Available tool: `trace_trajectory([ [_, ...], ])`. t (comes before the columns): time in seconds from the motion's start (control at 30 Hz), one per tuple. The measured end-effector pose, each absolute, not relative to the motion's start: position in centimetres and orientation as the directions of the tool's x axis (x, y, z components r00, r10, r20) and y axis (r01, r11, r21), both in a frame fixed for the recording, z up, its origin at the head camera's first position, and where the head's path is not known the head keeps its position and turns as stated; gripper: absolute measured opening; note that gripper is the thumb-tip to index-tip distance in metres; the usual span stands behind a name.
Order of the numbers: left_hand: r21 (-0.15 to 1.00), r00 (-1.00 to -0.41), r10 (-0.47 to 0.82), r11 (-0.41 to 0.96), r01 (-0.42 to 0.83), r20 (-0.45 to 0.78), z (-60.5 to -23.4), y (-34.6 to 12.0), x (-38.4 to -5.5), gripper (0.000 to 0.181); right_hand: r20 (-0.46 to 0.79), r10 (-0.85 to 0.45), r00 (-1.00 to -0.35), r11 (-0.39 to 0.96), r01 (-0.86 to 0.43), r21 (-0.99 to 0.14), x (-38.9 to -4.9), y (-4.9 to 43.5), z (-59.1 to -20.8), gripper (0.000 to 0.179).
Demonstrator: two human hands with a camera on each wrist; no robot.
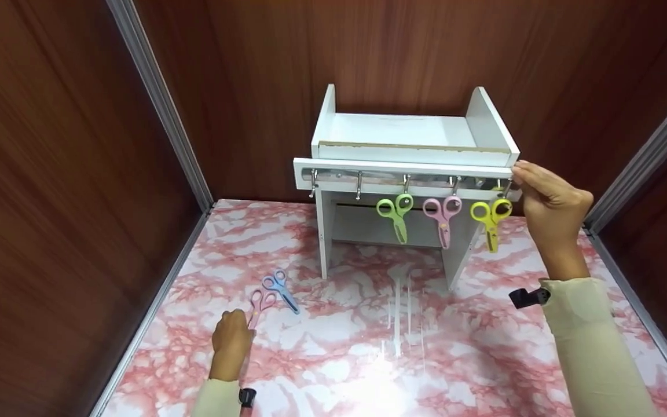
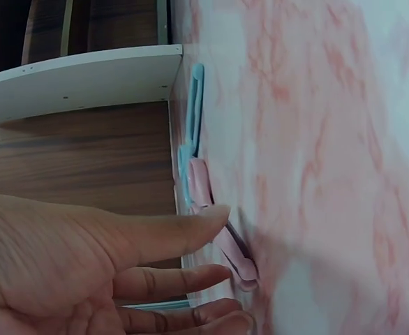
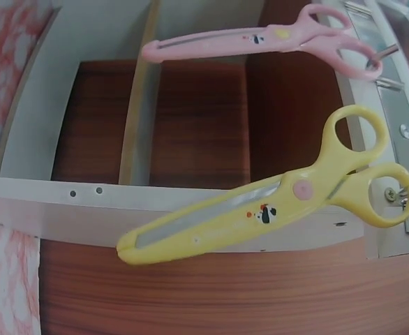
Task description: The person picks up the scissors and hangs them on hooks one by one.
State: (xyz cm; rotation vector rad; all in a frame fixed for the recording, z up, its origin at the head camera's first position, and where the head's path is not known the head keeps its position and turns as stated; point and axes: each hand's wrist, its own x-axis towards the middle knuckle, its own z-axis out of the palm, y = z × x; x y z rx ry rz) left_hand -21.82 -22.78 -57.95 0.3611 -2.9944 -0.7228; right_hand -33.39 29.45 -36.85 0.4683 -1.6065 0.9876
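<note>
On the tabletop, pink scissors [image 1: 256,307] lie beside blue scissors [image 1: 283,291], their handles close together. My left hand [image 1: 233,336] is at the blade end of the pink pair. In the left wrist view, the thumb and fingers [image 2: 169,279] are spread apart around that blade, without a closed grip. My right hand [image 1: 556,205] holds the right end of the white shelf's hook rail [image 1: 333,164]. From its hooks hang green scissors [image 1: 396,218], another pink pair [image 1: 443,222] and yellow scissors [image 3: 260,202], blades downward. The right fingertips are partly hidden at the rail's end.
The white shelf [image 1: 323,231] stands against the wooden back wall [image 1: 264,87]. Two hooks [image 1: 359,185] on the rail's left carry nothing. Wooden side walls with metal edge strips [image 1: 162,110] flank the pink marbled tabletop [image 1: 333,341].
</note>
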Motion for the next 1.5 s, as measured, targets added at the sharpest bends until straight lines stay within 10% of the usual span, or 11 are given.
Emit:
trace_trajectory([
  [1.5, 0.497, -0.984, -0.168, 0.860, -0.119, 0.055, -58.8, -23.5, -22.1, 0.020, 0.928, 0.216, -0.304, 0.566, -0.735, -0.373, -33.6, 29.7, -37.1, 0.022],
])
